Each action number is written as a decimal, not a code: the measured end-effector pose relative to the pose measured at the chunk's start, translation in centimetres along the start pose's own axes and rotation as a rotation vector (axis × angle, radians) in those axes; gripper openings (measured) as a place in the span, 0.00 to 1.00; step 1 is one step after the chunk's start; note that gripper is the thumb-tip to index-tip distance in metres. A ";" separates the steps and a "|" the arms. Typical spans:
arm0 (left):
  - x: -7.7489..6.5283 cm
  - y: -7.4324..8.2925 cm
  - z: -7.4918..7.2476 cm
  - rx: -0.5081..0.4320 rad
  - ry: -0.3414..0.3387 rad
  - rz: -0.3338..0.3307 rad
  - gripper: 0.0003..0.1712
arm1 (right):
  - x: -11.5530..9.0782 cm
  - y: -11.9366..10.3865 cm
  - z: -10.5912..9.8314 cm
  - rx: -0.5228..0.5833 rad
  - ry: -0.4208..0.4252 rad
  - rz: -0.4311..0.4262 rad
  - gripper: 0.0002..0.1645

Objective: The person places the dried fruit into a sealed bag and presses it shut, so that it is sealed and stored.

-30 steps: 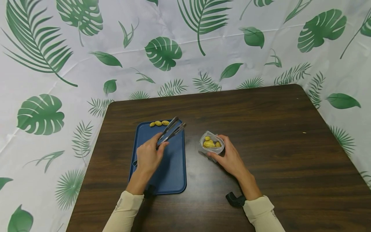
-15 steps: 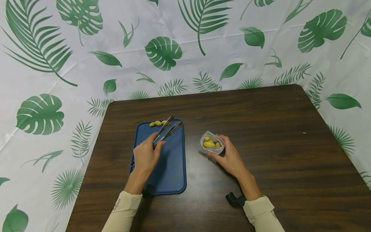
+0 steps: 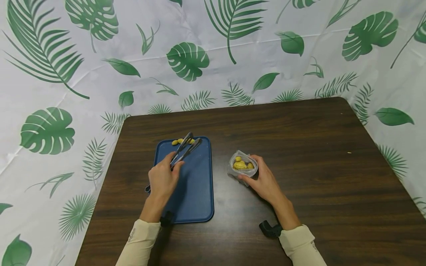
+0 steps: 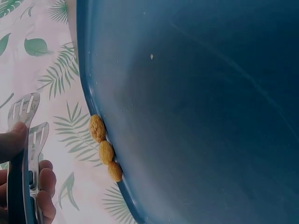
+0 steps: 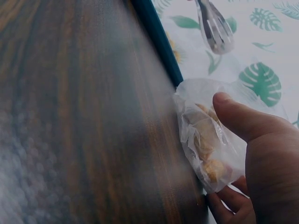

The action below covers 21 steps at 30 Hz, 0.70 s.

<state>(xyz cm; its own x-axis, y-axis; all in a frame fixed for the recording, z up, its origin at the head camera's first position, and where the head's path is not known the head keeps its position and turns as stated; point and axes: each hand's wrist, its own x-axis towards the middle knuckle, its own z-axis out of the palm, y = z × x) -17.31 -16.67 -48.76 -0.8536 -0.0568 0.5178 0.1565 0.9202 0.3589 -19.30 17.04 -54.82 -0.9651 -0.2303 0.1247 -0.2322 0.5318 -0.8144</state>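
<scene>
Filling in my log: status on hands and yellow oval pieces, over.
Left hand holding silver metal tongs, tips apart, empty. Right hand holding clear plastic bag of yellow pieces. Three more at far edge of blue rectangular tray. No obstruction seen.

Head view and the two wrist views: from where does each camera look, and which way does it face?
Head: worn on the head, facing forward and down at the table; left hand, right hand and sleeves show.
Left wrist: worn there, facing the tray; the thumb and fingers holding the tongs show.
Right wrist: worn there, facing the table and plastic bag; the right hand gripping the bag shows.
Shared: head and left wrist both show three yellow pieces along the tray's edge.
</scene>
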 end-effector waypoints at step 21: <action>0.0 -1.2 -0.5 0.024 -0.017 -0.114 0.26 | 0.0 0.1 0.0 -0.006 0.004 0.002 0.50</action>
<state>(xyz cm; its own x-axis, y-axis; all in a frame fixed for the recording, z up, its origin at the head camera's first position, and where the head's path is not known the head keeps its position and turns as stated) -17.29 -18.00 -48.83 -0.8736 -0.1548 0.4613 0.0465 0.9171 0.3959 -19.31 17.10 -54.92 -0.9661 -0.2259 0.1252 -0.2307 0.5369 -0.8115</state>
